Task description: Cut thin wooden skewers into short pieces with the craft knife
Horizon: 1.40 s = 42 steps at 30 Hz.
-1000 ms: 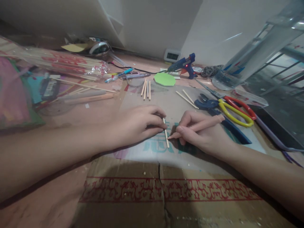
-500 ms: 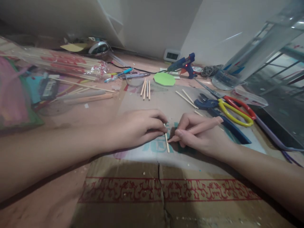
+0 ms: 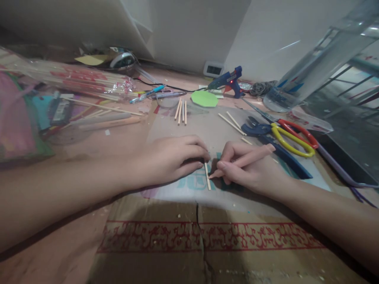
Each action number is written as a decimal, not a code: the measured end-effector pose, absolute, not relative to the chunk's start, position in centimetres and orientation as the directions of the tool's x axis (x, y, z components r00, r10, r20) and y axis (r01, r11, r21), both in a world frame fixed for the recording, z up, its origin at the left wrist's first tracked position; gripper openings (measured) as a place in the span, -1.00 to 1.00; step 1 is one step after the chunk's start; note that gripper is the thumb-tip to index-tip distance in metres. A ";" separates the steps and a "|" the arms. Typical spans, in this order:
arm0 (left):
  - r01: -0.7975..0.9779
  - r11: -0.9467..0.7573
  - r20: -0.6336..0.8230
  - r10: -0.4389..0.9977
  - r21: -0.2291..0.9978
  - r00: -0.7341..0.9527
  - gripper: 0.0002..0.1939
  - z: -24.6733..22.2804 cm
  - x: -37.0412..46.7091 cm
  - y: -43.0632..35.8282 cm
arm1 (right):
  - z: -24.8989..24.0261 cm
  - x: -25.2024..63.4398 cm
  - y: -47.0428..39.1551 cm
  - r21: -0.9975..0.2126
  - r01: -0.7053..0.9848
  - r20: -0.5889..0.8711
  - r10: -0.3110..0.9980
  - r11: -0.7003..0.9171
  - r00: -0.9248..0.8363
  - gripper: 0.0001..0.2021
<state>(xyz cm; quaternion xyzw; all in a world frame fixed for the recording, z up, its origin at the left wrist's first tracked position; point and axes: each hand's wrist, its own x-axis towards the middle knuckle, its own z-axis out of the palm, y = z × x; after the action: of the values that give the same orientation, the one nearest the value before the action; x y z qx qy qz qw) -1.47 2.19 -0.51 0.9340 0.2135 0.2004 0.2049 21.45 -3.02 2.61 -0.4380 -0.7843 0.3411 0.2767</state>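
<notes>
A short wooden stick (image 3: 207,177) lies on a pale plastic sheet (image 3: 166,136) over cardboard. My left hand (image 3: 180,157) rests at the stick's far end, its fingertips pressing that end down. In my right hand (image 3: 242,163) is a pinkish-orange pen (image 3: 254,154), gripped between thumb and fingers, with its tip touching the stick's right side near the lower end. Several cut sticks (image 3: 182,112) lie beyond my hands. Two more sticks (image 3: 231,123) sit to the right, near blue-handled cutters (image 3: 266,138).
Scissors (image 3: 293,138) with red and yellow handles and a phone (image 3: 346,157) lie at the right. A blue glue gun (image 3: 229,81), a green octagonal piece (image 3: 204,98) and a clear cylinder (image 3: 310,75) stand farther back. Bagged sticks (image 3: 79,79) are at the left.
The fingers of my left hand have shifted slightly on the stick, with the thumb drawn a little left. The pen tip has moved slightly down along the stick.
</notes>
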 end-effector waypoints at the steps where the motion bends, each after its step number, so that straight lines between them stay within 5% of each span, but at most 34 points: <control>1: 0.319 -0.823 0.286 0.484 0.471 0.827 -0.81 -0.5 -1.5 2.2 | 2.6 21.4 -3.0 -0.780 0.494 0.137 0.875 0.384 -0.464 -0.69; 39: 0.319 -0.838 0.302 0.474 0.442 0.827 -0.78 -0.4 -1.5 2.1 | 2.8 20.9 -2.4 -0.726 0.607 0.140 0.934 0.322 -0.328 -0.73; 42: 0.441 -0.805 0.276 0.563 0.397 0.779 -0.37 -0.1 -1.4 1.1 | 2.7 21.0 -2.5 -0.739 0.592 0.142 0.934 0.321 -0.329 -0.72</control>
<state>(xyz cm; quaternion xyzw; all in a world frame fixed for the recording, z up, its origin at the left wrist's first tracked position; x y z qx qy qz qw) -1.38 1.12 -0.13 0.9300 0.2698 0.1942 0.1571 20.99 -2.48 2.71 -0.5022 -0.7598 0.2952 0.2889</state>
